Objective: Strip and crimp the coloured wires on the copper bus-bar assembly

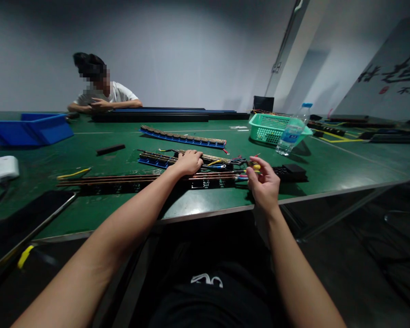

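My left hand (190, 162) lies over a short blue-based strip with metal bars (155, 159), its fingers curled down onto the bars. At the strip's right end, wires with lugs (220, 166) stick out. In front runs a long black strip with copper-coloured bars (123, 180), beneath my left wrist. Beyond the strip's right end, my right hand (264, 182) is closed in a pinch around a small item with a yellow part (256, 167), too small to make out. Coloured wires (241, 176) lie beside those fingertips. Another blue-based strip (184, 137) lies farther back.
A green basket (259, 132) and a water bottle (292, 132) stand at back right. At left are a blue bin (48, 130) and a white device (2, 170). A black bar (110, 149) lies on the green table (198, 202). Another person (104, 91) leans on the far side.
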The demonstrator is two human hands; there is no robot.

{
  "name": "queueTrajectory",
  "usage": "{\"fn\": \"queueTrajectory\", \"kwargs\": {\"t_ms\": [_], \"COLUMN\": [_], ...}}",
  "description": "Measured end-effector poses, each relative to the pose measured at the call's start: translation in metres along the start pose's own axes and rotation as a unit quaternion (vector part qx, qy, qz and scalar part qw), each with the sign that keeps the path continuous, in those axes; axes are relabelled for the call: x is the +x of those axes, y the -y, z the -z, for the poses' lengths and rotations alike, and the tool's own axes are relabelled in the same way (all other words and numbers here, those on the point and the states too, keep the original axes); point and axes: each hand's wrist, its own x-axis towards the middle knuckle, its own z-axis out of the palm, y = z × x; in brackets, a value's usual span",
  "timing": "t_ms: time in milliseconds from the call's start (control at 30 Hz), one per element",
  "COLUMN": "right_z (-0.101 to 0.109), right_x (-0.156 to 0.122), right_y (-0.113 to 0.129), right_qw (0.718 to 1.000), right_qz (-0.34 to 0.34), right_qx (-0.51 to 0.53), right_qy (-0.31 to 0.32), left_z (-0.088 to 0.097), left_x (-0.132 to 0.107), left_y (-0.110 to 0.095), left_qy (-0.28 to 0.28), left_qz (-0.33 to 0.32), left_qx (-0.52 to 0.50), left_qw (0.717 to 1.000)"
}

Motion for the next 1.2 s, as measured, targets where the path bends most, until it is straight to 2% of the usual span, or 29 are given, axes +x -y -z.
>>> {"fn": "queueTrajectory", "kwargs": {"t_ms": [100, 167, 233, 333, 400, 467, 600, 700, 800, 900, 1033, 1100, 1200], "right_z": [-0.001, -0.002, -0.003, -0.001, 0.002, 0.003, 0.001, -0.003, -0.007, -0.006, 0.002, 0.006, 0.01], "right_x": [-0.002, -0.003, -0.003, -0.002, -0.001, -0.003, -0.017, -0.034, -0.046, -0.043, -0.033, -0.033, -0.041], "right_y": [0.003, 0.004, 0.003, -0.002, -0.005, -0.005, 0.004, 0.018, 0.038, 0.065, 0.096, 0.103, 0.099], "right_qw": [0.99, 0.983, 0.988, 1.0, 0.995, 0.992, 0.99, 0.987, 0.984, 0.978, 0.983, 0.984, 0.984], "right_qz": [0.025, 0.032, 0.032, 0.01, -0.01, -0.01, 0.07, 0.104, 0.1, 0.1, 0.067, 0.053, 0.042], "right_qx": [-0.1, -0.132, -0.117, -0.02, 0.031, 0.022, -0.061, -0.069, -0.033, 0.018, 0.053, 0.053, 0.056], "right_qy": [0.095, 0.124, 0.1, -0.018, -0.091, -0.122, -0.105, -0.105, -0.144, -0.184, -0.162, -0.162, -0.166], "left_z": [-0.002, -0.003, -0.003, -0.002, -0.002, -0.001, 0.0, 0.0, 0.0, 0.0, -0.001, -0.001, -0.001], "left_x": [0.002, 0.003, 0.003, 0.002, 0.001, 0.001, 0.0, 0.0, -0.001, 0.0, 0.001, 0.001, 0.001], "left_y": [0.002, 0.002, 0.003, 0.002, 0.002, 0.002, 0.001, 0.0, 0.0, 0.001, 0.002, 0.002, 0.002], "left_qy": [-0.005, -0.008, -0.008, -0.006, -0.006, -0.007, -0.006, -0.006, -0.006, -0.004, -0.002, -0.003, -0.003], "left_qz": [-0.006, -0.008, -0.006, -0.001, 0.0, -0.001, -0.003, -0.005, -0.005, -0.005, -0.003, -0.002, -0.001], "left_qx": [-0.002, -0.004, -0.008, -0.009, -0.006, -0.002, 0.002, 0.001, -0.002, -0.005, -0.005, -0.005, -0.005], "left_qw": [1.0, 1.0, 1.0, 1.0, 1.0, 1.0, 1.0, 1.0, 1.0, 1.0, 1.0, 1.0, 1.0]}}
